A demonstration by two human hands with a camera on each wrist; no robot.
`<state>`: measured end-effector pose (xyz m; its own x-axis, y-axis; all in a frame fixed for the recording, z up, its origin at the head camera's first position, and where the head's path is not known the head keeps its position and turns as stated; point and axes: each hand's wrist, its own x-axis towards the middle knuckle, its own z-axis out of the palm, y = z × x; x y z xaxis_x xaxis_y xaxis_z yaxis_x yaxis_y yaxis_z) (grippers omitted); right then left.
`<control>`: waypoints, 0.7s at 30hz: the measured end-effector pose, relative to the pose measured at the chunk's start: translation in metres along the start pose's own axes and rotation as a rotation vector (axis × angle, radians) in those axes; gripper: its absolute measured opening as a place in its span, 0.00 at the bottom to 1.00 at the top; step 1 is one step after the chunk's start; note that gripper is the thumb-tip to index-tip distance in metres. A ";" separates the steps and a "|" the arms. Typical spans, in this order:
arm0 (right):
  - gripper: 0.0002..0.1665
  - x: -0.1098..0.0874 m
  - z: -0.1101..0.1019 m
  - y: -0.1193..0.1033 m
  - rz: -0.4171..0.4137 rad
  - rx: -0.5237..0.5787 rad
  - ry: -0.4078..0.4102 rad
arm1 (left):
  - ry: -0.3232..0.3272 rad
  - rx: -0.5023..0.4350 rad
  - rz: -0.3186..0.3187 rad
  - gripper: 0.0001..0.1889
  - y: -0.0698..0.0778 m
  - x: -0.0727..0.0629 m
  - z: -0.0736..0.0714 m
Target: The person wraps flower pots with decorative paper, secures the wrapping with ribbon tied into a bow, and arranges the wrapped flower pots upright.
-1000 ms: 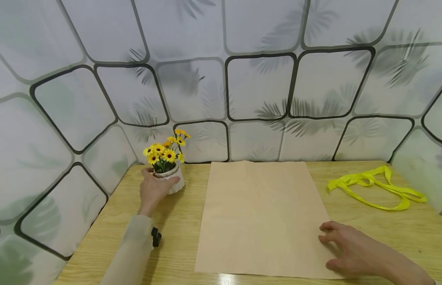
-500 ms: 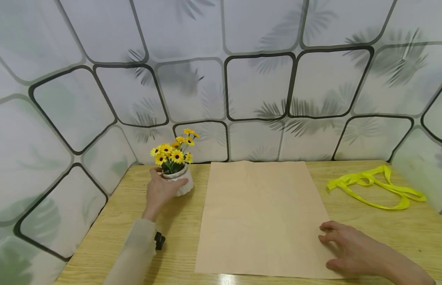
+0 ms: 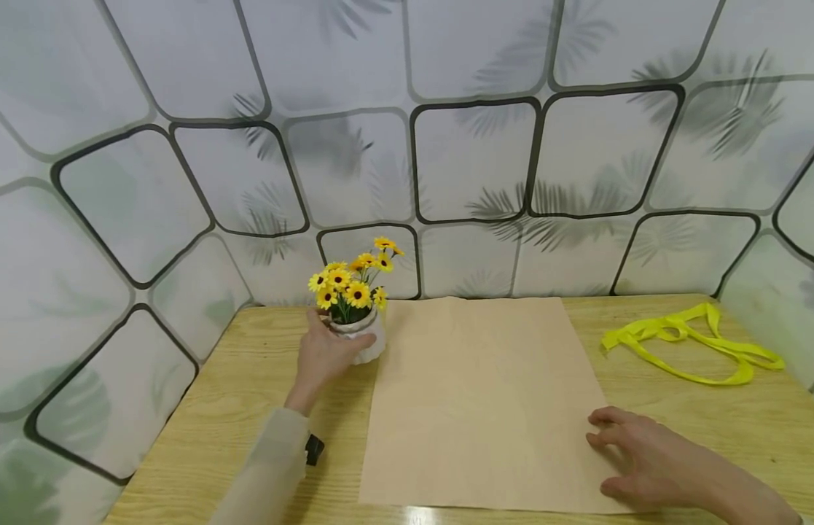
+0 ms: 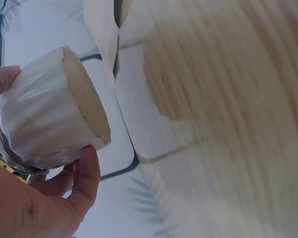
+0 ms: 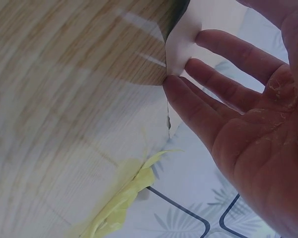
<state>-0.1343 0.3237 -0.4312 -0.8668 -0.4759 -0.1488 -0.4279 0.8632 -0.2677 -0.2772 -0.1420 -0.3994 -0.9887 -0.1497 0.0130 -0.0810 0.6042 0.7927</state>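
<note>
My left hand (image 3: pixel 323 359) grips a small white pot (image 3: pixel 367 341) of yellow artificial-looking flowers (image 3: pixel 347 286) from its left side. In the left wrist view, the pot's pale underside (image 4: pixel 85 96) shows above the wooden table, with fingers and thumb around the wall. The pot hangs at the left edge of a large sheet of brown paper (image 3: pixel 485 408). Down at the lower right edge of that sheet, my right hand (image 3: pixel 659 461) rests with loosely bent fingers. Its fingertips touch the paper's edge in the right wrist view, and the palm holds nothing.
A yellow ribbon (image 3: pixel 624 338) lies in loose loops on the wooden table (image 3: pixel 249 394), at the back right beyond the paper. A patterned cloth wall (image 3: pixel 475 160) rises behind the table's back edge and along both sides.
My left hand has carried the flowerpot rightward, from the left of the table to the paper's left edge. The right hand, paper and ribbon have stayed put.
</note>
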 end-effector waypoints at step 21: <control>0.31 -0.001 0.001 0.001 -0.014 -0.017 0.022 | -0.043 -0.064 0.233 0.54 0.033 -0.015 0.043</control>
<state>-0.1333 0.3247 -0.4325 -0.8660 -0.4844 -0.1239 -0.4443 0.8593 -0.2535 -0.2706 -0.0855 -0.3996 -0.9843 0.0222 0.1753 0.1567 0.5679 0.8081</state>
